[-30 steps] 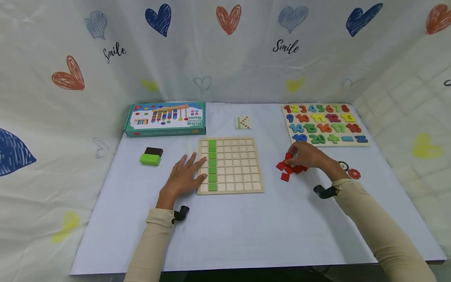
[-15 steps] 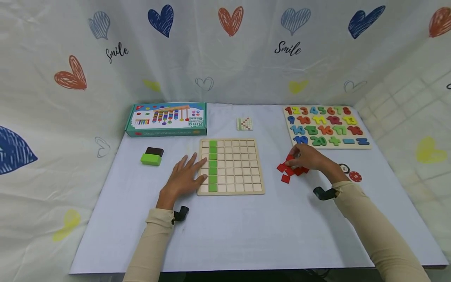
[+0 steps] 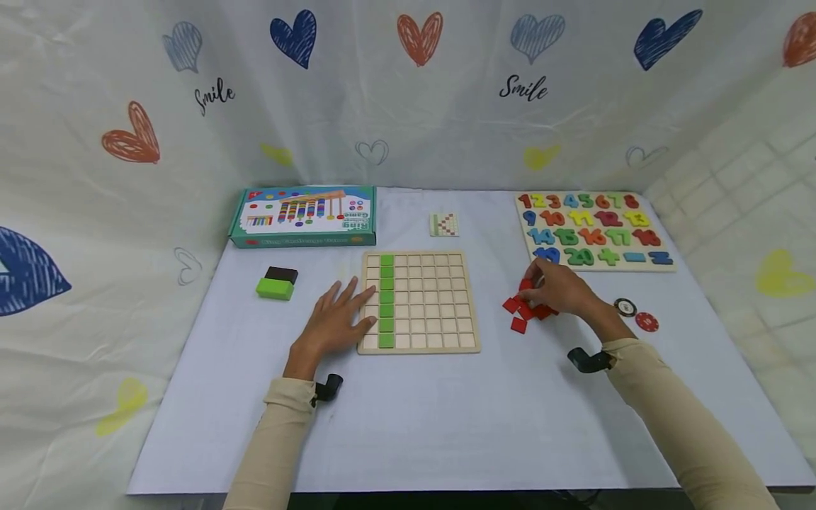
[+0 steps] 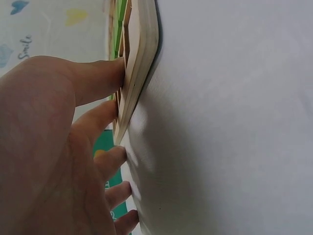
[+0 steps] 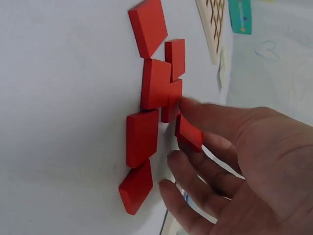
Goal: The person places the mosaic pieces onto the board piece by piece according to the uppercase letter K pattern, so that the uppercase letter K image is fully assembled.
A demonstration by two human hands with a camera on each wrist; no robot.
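My left hand (image 3: 331, 322) lies spread at the left side of a wooden grid board (image 3: 473, 348), its thumb and index finger touching the board's edge. In the left wrist view the other fingertips (image 4: 118, 194) rest on the white cloth beyond the board's corner. Green tiles (image 3: 386, 312) fill the board's second column from the left. To the right of the board, my right hand (image 3: 561, 287) reaches over a loose group of red square tiles (image 3: 519, 325). Its thumb and curled fingers close around one tilted red tile (image 5: 190, 133); several others (image 5: 142, 138) lie beside it.
A number puzzle board (image 3: 637, 262) lies behind my right hand, with two round chips (image 3: 647, 322) nearby. A green toy box (image 3: 302, 241) stands back left, above a green block (image 3: 275, 289) and a black block (image 3: 282, 274). A small pattern card (image 3: 443, 225) lies behind the grid.
The whole head view has shifted slightly. Both hands stay in place, the left at the board and the right at the red tiles.
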